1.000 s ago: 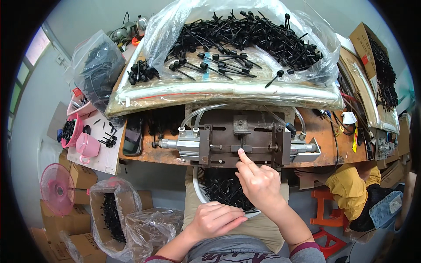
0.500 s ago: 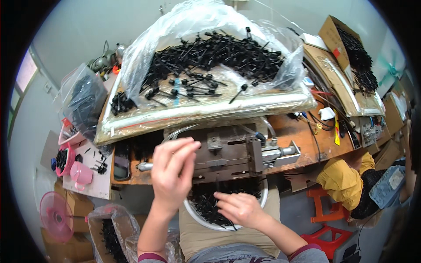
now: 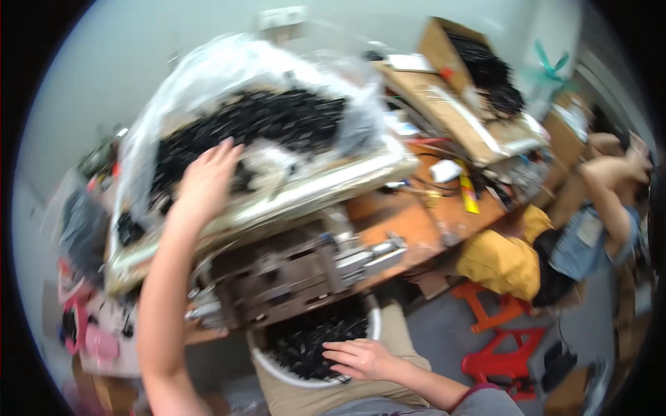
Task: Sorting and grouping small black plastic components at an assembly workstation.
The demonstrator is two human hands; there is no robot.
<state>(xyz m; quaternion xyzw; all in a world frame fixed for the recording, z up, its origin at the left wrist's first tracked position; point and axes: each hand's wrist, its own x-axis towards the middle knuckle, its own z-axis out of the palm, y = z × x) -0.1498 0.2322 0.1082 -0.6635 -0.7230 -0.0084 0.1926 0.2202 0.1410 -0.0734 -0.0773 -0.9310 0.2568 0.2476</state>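
Note:
My left hand (image 3: 210, 179) is stretched forward over the front of the heap of thin black stemmed parts (image 3: 277, 114). Its fingers are extended and a little blurred, and nothing shows in them. The heap lies on a plastic-wrapped board (image 3: 305, 191) under a clear plastic sheet (image 3: 149, 114). In my lap sits a round white basket (image 3: 377, 326) holding more of the black parts (image 3: 305, 343). My right hand (image 3: 362, 359) rests over its right side, fingers stretched out, with nothing visible in them. Between basket and board is a dark metal fixture (image 3: 277, 284) with a cylinder on its right.
An open carton of black parts (image 3: 485, 66) leans at the back right. Cables and a yellow strip (image 3: 469, 191) lie on the wooden bench (image 3: 416, 236). At right, another person in yellow (image 3: 503, 267) sits by orange and red stools (image 3: 503, 360). Pink containers (image 3: 100, 343) stand at left.
My left hand has moved from above the fixture forward to the heap, its fingers now outstretched. My right hand stays at the basket. The whole view has shifted and tilted.

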